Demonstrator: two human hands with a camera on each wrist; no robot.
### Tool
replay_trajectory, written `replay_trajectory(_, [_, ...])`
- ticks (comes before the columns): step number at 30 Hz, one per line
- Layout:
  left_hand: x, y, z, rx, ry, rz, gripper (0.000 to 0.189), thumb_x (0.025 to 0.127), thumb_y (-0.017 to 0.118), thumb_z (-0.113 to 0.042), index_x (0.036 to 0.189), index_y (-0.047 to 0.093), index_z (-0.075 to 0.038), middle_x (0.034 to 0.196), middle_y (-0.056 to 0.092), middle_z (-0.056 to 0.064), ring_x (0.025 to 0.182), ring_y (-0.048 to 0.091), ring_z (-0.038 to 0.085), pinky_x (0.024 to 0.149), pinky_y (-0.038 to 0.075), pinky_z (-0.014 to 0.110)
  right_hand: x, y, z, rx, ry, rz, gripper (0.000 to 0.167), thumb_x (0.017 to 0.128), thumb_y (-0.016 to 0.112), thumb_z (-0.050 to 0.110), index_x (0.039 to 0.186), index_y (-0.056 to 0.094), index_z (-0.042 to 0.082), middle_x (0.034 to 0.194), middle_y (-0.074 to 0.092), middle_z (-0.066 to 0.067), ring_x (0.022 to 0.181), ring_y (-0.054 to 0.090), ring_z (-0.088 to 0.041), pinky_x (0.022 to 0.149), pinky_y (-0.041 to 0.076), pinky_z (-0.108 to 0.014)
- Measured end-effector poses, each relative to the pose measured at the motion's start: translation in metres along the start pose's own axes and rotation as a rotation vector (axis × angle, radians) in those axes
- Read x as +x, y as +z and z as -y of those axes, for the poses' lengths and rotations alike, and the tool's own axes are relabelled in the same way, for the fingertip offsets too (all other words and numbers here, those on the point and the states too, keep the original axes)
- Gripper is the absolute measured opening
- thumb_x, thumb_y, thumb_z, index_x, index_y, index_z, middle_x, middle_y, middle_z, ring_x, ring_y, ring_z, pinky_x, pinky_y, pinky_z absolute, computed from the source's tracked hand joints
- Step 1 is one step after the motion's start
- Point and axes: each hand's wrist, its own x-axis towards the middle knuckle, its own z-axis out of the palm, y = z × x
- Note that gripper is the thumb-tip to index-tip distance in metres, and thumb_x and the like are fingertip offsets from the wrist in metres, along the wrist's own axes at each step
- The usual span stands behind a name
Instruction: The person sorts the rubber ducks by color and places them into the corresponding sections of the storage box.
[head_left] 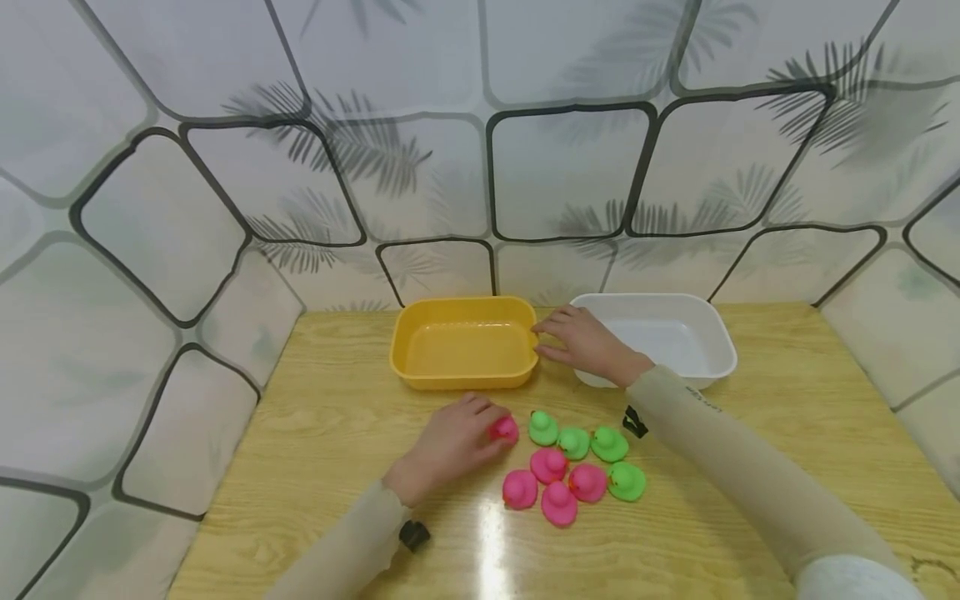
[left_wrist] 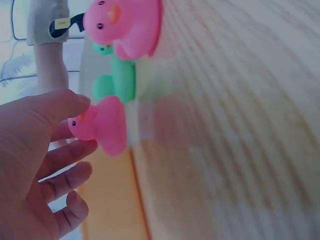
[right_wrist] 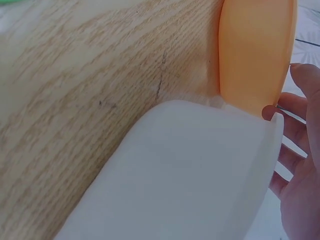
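Note:
My left hand (head_left: 459,437) pinches a pink rubber duck (head_left: 505,429) by its head, thumb on one side and forefinger on the other. In the left wrist view that pink duck (left_wrist: 112,127) appears sideways, its base close to the wooden surface. My right hand (head_left: 583,340) reaches across the near-left part of the white tray (head_left: 705,377), with fingertips right at the right rim of the yellow tray (head_left: 465,383). Seen from the right wrist, thumb and forefinger lie apart along that rim. Several green ducks (head_left: 573,443) and more pink ducks (head_left: 559,503) sit grouped between my forearms.
Both trays stand side by side at the back of the wooden table (head_left: 337,400), near a patterned wall (head_left: 431,267). Neither tray has anything inside. A black clip (head_left: 635,422) hangs by the right sleeve, another black piece (head_left: 414,535) by the left.

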Motion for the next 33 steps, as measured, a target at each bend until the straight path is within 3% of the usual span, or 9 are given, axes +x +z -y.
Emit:
replay_trajectory(7, [-0.002,-0.015,-0.001,0.023,0.032,-0.011,0.032,0.098,0.074,-0.037,0.122,0.072,-0.016,0.115,0.072,-0.001,0.104,0.063,0.018,0.095,0.055,0.035,0.000,0.001,0.000,-0.008,-0.012,0.002,0.037,0.101,0.070,0.030,0.126,0.070,0.003,0.121,0.071,-0.014,0.119,0.059,-0.038,0.103,0.046,-0.058])
replay_trajectory(12, [0.000,-0.027,0.004,0.044,0.040,-0.034,0.031,0.096,0.077,-0.033,0.120,0.073,-0.014,0.112,0.072,-0.001,0.100,0.061,0.018,0.087,0.055,0.033,0.001,0.002,-0.001,-0.011,-0.014,0.005,0.038,0.101,0.070,0.030,0.127,0.070,0.003,0.122,0.070,-0.013,0.120,0.059,-0.037,0.103,0.046,-0.057])
replay_trajectory(22, [0.008,-0.062,0.020,0.125,0.066,-0.185,0.031,0.092,0.081,-0.032,0.115,0.075,-0.012,0.104,0.072,0.002,0.090,0.060,0.020,0.075,0.055,0.031,0.001,0.002,0.000,-0.021,-0.029,-0.010,0.038,0.100,0.071,0.031,0.126,0.069,0.003,0.122,0.069,-0.013,0.119,0.059,-0.037,0.102,0.047,-0.056])
replay_trajectory(33, [0.019,-0.075,0.037,0.136,0.028,-0.170,0.031,0.092,0.081,-0.030,0.115,0.075,-0.010,0.105,0.074,0.005,0.092,0.061,0.023,0.073,0.057,0.034,0.001,0.001,0.000,-0.008,-0.023,-0.012,0.038,0.100,0.072,0.030,0.126,0.069,0.002,0.122,0.068,-0.015,0.120,0.058,-0.038,0.102,0.047,-0.057])
